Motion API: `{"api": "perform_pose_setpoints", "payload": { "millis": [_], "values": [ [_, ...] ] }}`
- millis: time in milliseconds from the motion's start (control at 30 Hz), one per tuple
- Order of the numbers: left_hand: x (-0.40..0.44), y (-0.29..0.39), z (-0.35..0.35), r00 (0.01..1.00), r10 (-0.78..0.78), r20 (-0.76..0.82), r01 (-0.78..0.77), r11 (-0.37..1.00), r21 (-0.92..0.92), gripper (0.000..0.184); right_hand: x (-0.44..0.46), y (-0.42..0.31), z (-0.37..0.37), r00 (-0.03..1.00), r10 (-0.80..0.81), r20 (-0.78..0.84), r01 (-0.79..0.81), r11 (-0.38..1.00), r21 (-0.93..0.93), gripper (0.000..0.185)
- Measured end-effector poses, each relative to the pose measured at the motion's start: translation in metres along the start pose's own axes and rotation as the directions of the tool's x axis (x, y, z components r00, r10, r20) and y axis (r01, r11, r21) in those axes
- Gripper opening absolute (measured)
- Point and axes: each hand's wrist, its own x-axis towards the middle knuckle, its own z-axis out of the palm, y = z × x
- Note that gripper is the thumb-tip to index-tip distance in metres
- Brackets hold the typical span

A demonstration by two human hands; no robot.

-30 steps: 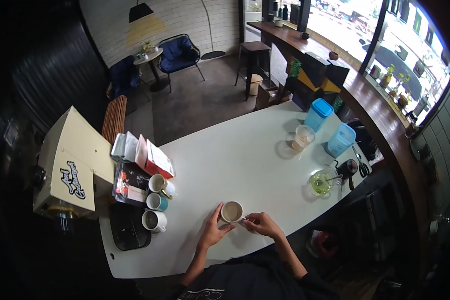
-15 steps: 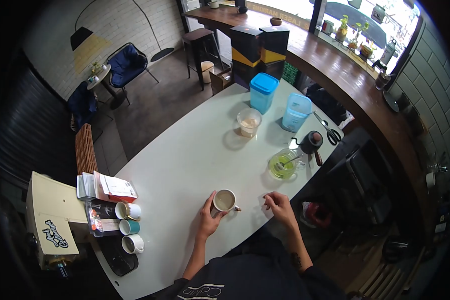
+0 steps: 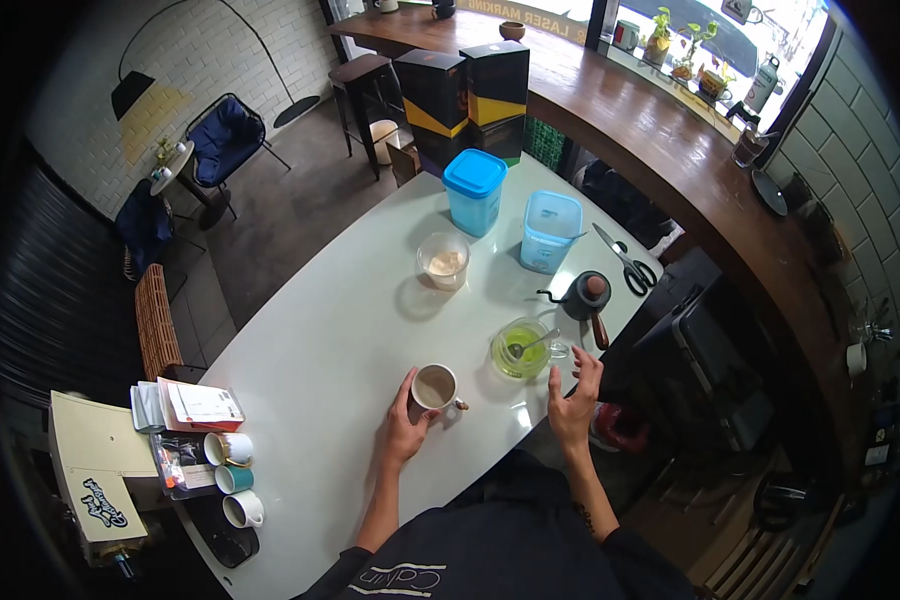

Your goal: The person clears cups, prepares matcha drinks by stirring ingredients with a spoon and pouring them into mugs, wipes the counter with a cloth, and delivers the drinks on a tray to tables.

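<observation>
Left hand [image 3: 402, 437] steadies cup [image 3: 435, 387] between thumb and fingers. Glass mug [image 3: 516, 363] just beyond spread fingers of right hand [image 3: 572, 412]; grasping would need pinch at handle [image 3: 560, 351].

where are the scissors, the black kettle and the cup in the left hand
scissors [image 3: 640, 276]: head view, on the handles
black kettle [image 3: 576, 299]: head view, on the body
cup [image 3: 433, 387]: head view, on the drink inside, left hand [image 3: 404, 436] around its side

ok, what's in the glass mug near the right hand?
The glass mug holds green liquid and a spoon, handle toward the rim. Whatever lies under the spoon is covered.
</observation>
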Motion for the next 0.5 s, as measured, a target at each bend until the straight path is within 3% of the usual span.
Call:
{"api": "perform_pose_setpoints", "payload": {
  "millis": [100, 267, 367, 500],
  "values": [
    [0.010, 0.004, 0.010, 1.000, 0.006, -0.021, -0.006, 1.000, 0.029, 0.074, 0.009, 0.009, 0.006, 0.991, -0.112, 0.071, 0.115, 0.993, -0.035, 0.038],
    [0.018, 0.016, 0.018, 0.999, 0.007, -0.054, -0.002, 0.995, 0.096, 0.074, 0.023, 0.024, 0.011, 0.988, -0.073, 0.133, 0.070, 0.997, 0.027, 0.036],
    [0.020, 0.022, 0.023, 0.997, -0.019, -0.077, 0.022, 0.999, 0.040, 0.074, 0.025, 0.033, 0.016, 0.974, -0.082, 0.213, 0.082, 0.997, 0.009, 0.029],
    [0.024, 0.010, 0.026, 0.977, 0.109, -0.186, -0.092, 0.991, 0.096, 0.070, 0.028, 0.033, 0.025, 0.976, -0.162, 0.143, 0.153, 0.986, 0.067, 0.026]
  ]
}}
